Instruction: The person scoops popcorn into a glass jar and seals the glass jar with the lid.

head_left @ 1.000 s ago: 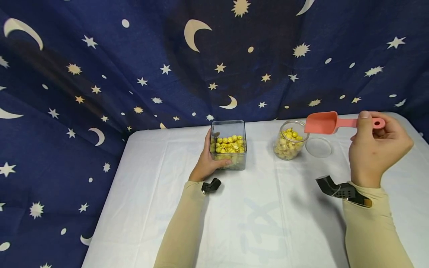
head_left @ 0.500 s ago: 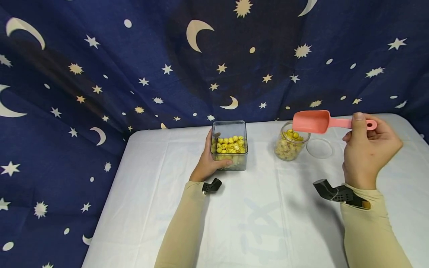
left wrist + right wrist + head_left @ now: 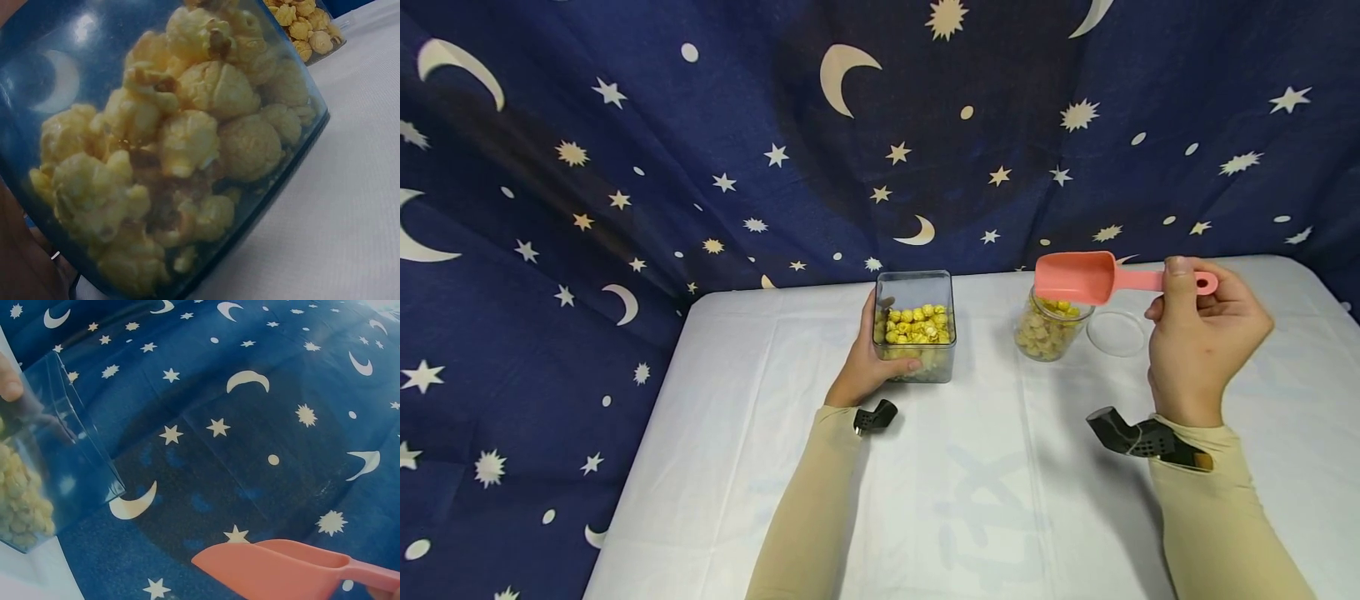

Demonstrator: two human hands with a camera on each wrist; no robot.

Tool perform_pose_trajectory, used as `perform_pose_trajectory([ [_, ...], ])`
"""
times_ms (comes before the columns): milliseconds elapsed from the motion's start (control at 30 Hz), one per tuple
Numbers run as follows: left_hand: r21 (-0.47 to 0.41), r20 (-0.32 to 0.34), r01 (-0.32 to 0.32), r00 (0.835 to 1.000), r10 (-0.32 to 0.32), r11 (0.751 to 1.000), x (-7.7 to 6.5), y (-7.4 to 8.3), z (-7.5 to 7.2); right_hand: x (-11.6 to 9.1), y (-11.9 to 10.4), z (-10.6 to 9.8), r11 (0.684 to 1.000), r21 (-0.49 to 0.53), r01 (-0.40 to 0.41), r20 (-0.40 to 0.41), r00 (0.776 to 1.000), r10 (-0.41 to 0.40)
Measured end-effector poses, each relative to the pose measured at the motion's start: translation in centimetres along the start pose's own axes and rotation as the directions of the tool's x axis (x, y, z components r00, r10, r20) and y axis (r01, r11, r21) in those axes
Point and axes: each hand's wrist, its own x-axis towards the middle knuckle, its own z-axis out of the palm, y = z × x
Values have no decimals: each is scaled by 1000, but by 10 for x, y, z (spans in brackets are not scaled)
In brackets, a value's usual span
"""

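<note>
My left hand (image 3: 859, 367) grips a clear square container (image 3: 916, 367) from its left side, thumb across the front. Yellow popcorn (image 3: 917, 327) fills its lower part, and it shows close up through the wall in the left wrist view. My right hand (image 3: 1202, 342) pinches the handle of a pink scoop (image 3: 1075, 278) between thumb and fingers. The scoop is raised, its bowl pointing left and overlapping the mouth of a round clear jar (image 3: 1047, 337) in the head view. That jar also holds popcorn. In the right wrist view the scoop's bowl (image 3: 269, 572) looks empty.
A round clear lid (image 3: 1116, 333) lies flat on the white-covered table (image 3: 775, 400), just right of the jar. Behind the table hangs a dark blue curtain (image 3: 760, 100) with stars and moons, close to the back edge.
My right hand has moved left with the scoop, from right of the jar to over its mouth in the head view. The left hand and square container have stayed in place.
</note>
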Motion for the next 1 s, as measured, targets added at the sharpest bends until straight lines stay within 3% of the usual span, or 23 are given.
perform_pose_trajectory([
  [167, -17, 11, -8, 1000, 8, 1000, -3, 17, 2, -4, 0, 4, 1000, 6, -2, 20, 1000, 2],
  [533, -28, -15, 3, 1000, -3, 1000, -3, 17, 2, -12, 9, 8, 997, -71, 8, 72, 997, -3],
  [800, -28, -13, 1, 1000, -2, 1000, -2, 18, 2, -24, 4, 24, 999, -52, -8, 101, 995, 13],
  [1000, -31, -11, 12, 1000, -13, 999, -2, 17, 2, -31, 6, 35, 994, -107, -7, 179, 984, 26],
])
